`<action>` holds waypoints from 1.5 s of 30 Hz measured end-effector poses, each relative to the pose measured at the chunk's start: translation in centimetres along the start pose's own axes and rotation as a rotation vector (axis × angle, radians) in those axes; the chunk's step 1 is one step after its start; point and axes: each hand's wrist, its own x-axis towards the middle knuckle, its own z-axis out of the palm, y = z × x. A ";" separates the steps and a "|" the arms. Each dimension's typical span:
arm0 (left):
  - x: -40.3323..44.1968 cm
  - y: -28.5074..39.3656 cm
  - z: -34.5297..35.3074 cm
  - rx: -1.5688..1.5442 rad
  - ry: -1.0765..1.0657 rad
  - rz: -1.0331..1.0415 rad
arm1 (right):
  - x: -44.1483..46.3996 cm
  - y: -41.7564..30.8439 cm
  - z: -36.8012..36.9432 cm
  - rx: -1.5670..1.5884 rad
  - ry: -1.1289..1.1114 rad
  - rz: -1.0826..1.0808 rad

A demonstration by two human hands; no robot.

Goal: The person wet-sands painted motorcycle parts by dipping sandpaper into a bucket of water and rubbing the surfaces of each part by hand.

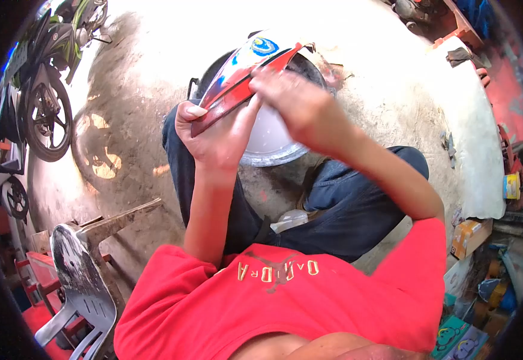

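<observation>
My left hand (220, 137) grips the lower left end of a motorcycle body panel (237, 71), its thumb on the near edge. The panel is red, white and blue, with a ringed, patchy blue-and-yellow area near its top. My right hand (300, 107) is curled against the panel's near red side, blurred by motion; whatever its fingers hold, if anything, is hidden. Beneath both hands stands a round dark-rimmed basin (273, 157) with whitish liquid in it. The panel is tilted above it and covers part of it.
Parked motorcycles (48, 114) line the left side. A grey-and-black plastic part (84, 279) sits by a wooden frame (123, 219) at lower left. On the right are a pale slab (474, 150), a cardboard box (470, 237) and a yellow can (511, 186).
</observation>
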 end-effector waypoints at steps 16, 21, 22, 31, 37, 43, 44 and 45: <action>0.0 0.1 -0.1 0.037 -0.030 -0.032 | 0.1 2.7 0.0 -0.010 -0.029 0.157; -0.3 0.1 -0.1 0.177 0.073 0.056 | 0.6 0.3 -0.1 0.095 0.012 -0.100; -0.2 0.2 -0.1 0.122 0.034 0.004 | 0.3 1.7 0.2 0.098 0.008 0.065; 0.0 0.4 -1.2 -0.055 -0.036 -0.039 | 0.4 1.0 0.4 0.084 -0.006 -0.016; 0.0 -0.2 -1.0 -0.088 -0.020 -0.036 | 1.0 -1.2 0.1 0.118 0.007 0.024; 0.4 -0.5 -1.2 0.016 0.028 -0.066 | 0.9 4.1 0.2 0.007 -0.218 0.401; 0.5 -0.5 -1.3 -0.018 0.003 -0.089 | 0.2 3.6 0.5 0.023 -0.176 0.324; 0.6 -0.5 -1.5 -0.050 -0.022 -0.113 | 0.2 2.6 0.5 0.032 -0.129 0.239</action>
